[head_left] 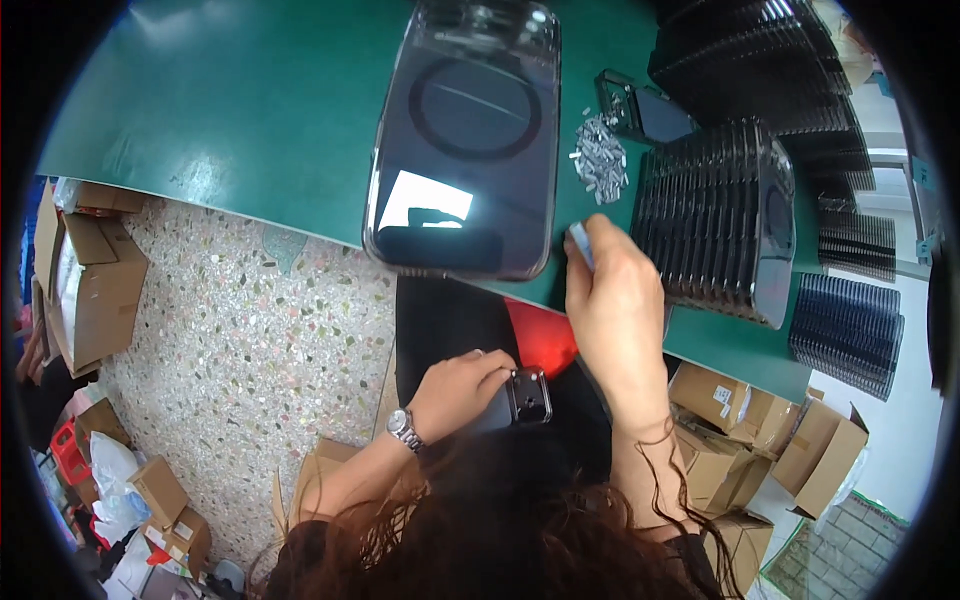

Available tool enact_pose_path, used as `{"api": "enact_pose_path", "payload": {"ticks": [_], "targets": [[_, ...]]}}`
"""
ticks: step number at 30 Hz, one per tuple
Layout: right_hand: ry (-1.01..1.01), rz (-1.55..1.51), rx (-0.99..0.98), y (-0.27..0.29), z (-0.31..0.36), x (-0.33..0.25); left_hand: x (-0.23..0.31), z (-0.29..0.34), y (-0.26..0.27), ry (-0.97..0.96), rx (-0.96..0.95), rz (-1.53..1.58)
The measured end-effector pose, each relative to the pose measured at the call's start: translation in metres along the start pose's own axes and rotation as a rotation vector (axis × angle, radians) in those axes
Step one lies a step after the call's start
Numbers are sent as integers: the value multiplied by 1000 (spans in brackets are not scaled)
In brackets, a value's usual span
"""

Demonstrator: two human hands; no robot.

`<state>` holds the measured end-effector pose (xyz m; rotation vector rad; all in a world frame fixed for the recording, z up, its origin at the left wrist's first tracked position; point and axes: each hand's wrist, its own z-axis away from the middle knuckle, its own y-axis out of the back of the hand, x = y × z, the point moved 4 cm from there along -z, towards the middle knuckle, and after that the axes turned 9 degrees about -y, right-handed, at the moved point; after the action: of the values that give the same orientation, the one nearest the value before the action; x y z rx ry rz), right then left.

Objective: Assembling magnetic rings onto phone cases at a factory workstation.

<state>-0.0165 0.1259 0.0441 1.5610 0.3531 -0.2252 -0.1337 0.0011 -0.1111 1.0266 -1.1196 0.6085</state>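
Observation:
My left hand [462, 393], wearing a metal watch, is closed on a phone case [533, 396] low over my lap. Its dark camera end sticks out past my fingertips, and the rest is partly hidden. At the table's near edge, the fingers of my right hand [618, 285] pinch a small light-blue piece [582, 246] whose exact kind I cannot make out. Just beyond that hand lies a pile of small grey pieces [602, 162]. To its left, a clear-edged dark phone case with a ring [470, 190] looms large above the green table.
Rows of dark phone cases [705, 215] stand right of my right hand, with more stacks [850, 335] farther right. A small open case [660, 115] lies behind the pile. Cardboard boxes [735, 400] sit below the green table [250, 110] and at the floor's left [100, 285].

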Motion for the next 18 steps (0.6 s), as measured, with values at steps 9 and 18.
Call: {"api": "enact_pose_path", "payload": {"ticks": [9, 18], "targets": [[103, -260, -87, 10, 41, 6, 28, -2, 35, 11, 135, 103], [362, -270, -365, -11, 106, 85, 70, -20, -3, -39, -53, 0]]}}
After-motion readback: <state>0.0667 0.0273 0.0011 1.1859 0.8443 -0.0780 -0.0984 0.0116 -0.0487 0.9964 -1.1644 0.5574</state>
